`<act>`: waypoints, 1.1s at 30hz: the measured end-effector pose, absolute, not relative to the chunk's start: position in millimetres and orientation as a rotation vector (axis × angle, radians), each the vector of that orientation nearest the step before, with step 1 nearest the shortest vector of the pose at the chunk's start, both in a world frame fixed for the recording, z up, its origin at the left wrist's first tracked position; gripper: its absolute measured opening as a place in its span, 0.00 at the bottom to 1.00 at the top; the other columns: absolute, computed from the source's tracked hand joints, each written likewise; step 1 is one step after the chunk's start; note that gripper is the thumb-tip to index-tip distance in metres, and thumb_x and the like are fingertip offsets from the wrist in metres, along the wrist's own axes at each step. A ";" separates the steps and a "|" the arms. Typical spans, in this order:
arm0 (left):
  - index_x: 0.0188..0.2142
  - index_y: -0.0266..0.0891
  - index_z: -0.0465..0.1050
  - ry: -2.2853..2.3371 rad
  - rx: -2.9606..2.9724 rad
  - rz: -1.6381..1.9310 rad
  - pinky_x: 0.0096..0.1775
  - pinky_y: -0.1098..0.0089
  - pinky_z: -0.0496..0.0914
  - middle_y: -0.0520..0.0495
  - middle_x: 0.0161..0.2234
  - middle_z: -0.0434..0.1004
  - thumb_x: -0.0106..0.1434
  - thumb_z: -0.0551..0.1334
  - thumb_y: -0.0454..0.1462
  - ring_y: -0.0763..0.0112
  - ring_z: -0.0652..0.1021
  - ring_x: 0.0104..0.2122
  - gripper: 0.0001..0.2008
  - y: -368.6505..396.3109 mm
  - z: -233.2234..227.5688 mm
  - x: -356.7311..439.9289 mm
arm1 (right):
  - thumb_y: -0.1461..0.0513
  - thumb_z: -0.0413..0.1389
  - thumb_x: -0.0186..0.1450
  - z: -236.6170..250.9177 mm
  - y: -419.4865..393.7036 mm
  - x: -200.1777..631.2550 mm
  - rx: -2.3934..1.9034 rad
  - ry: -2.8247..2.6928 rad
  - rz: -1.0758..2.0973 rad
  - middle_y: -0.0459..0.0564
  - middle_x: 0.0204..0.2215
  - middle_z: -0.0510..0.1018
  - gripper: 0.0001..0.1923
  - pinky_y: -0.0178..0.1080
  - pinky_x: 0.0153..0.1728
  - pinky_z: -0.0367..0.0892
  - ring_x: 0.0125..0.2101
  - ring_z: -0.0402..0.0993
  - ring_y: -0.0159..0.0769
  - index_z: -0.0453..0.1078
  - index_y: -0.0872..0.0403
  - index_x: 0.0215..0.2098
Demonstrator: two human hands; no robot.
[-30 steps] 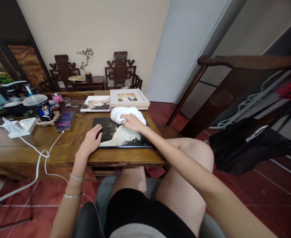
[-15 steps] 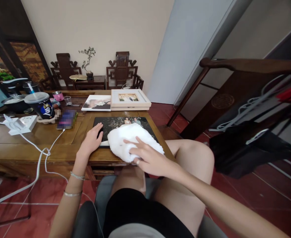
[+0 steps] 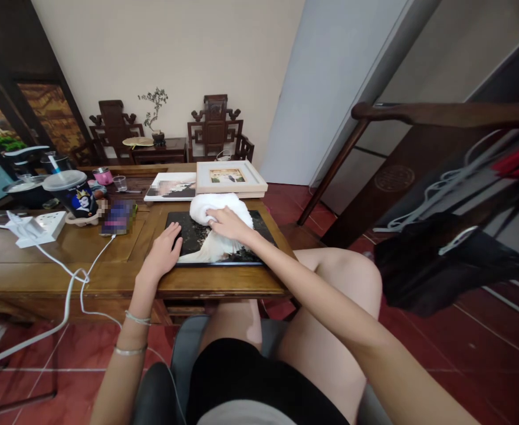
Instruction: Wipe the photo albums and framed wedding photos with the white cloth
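Note:
A dark photo panel [image 3: 206, 245] with a white dress in its picture lies flat on the wooden table [image 3: 224, 284], close to the front edge. On its left edge rests my left hand [image 3: 164, 248], fingers stretched out and holding nothing. My right hand [image 3: 230, 224] grips a fluffy white cloth [image 3: 219, 206] and presses it on the panel's far part. The cloth hides the upper middle of the picture, and some of my right fingers are sunk in it.
Behind the panel lie a white-framed picture [image 3: 253, 174] and a flat photo print [image 3: 171, 186]. To the left are a phone [image 3: 118, 218] on a charging cable, a lidded cup [image 3: 76, 198] and a white power strip [image 3: 42, 229]. A wooden chair [image 3: 374, 171] stands at right.
My right hand has pushed the white cloth away from the front edge to the panel's far side, uncovering the dress in the picture. My left hand stays put.

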State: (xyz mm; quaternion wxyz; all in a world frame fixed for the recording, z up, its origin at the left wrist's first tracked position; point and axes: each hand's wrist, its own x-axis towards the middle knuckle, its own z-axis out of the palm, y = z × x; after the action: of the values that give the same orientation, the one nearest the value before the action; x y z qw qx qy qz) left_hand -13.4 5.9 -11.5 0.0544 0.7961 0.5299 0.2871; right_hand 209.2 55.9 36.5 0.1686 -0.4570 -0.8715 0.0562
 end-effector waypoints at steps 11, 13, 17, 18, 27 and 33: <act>0.59 0.31 0.67 1.644 2.394 0.869 0.65 0.54 0.58 0.35 0.63 0.65 0.68 0.49 0.38 0.57 0.64 0.65 0.23 4.2 -12.9 -12.3 | 0.69 0.45 0.63 29.9 -45.7 225.2 -0.938 -2.605 0.197 0.66 0.54 0.73 0.14 0.60 0.60 0.49 0.63 0.60 0.49 0.70 0.56 0.42; 0.59 0.30 0.66 1.650 2.395 0.851 0.65 0.54 0.57 0.34 0.64 0.64 0.69 0.48 0.38 0.57 0.63 0.65 0.24 3.6 -12.4 -12.1 | 0.70 0.46 0.62 32.4 -65.6 236.2 -0.884 -2.622 0.259 0.64 0.53 0.75 0.12 0.60 0.62 0.48 0.64 0.58 0.47 0.69 0.54 0.38; 0.59 0.31 0.66 1.653 2.384 0.854 0.65 0.53 0.57 0.34 0.64 0.64 0.69 0.48 0.38 0.57 0.63 0.65 0.23 3.0 -12.0 -11.7 | 0.71 0.46 0.60 34.5 -70.0 255.8 -0.904 -2.594 0.318 0.57 0.49 0.78 0.11 0.56 0.62 0.51 0.58 0.67 0.46 0.67 0.51 0.31; 0.59 0.31 0.66 1.651 2.381 0.859 0.65 0.53 0.57 0.35 0.64 0.64 0.69 0.48 0.38 0.58 0.63 0.65 0.23 3.1 -12.0 -11.6 | 0.70 0.46 0.60 33.5 -63.4 259.7 -0.945 -2.572 0.311 0.56 0.47 0.79 0.11 0.55 0.62 0.53 0.54 0.70 0.46 0.66 0.51 0.30; 0.59 0.28 0.66 1.648 2.386 0.845 0.65 0.53 0.58 0.32 0.63 0.64 0.68 0.48 0.38 0.56 0.63 0.65 0.24 4.2 -10.9 -12.1 | 0.66 0.44 0.64 33.5 41.4 233.5 -1.375 -2.461 0.135 0.56 0.37 0.80 0.12 0.47 0.49 0.60 0.40 0.73 0.47 0.70 0.54 0.38; 0.59 0.33 0.67 1.615 2.397 0.899 0.65 0.52 0.58 0.37 0.63 0.66 0.69 0.49 0.39 0.57 0.64 0.64 0.23 5.7 -12.1 -14.0 | 0.66 0.44 0.65 42.7 57.2 183.5 -1.390 -2.497 0.055 0.61 0.46 0.77 0.17 0.49 0.49 0.57 0.44 0.71 0.50 0.71 0.55 0.46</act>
State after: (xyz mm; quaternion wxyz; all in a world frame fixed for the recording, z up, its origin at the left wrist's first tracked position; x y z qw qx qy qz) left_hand -14.0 5.7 -12.1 0.0574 0.7905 0.5328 0.2965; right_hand 183.5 57.2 42.7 0.1411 -0.4813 -0.8649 0.0191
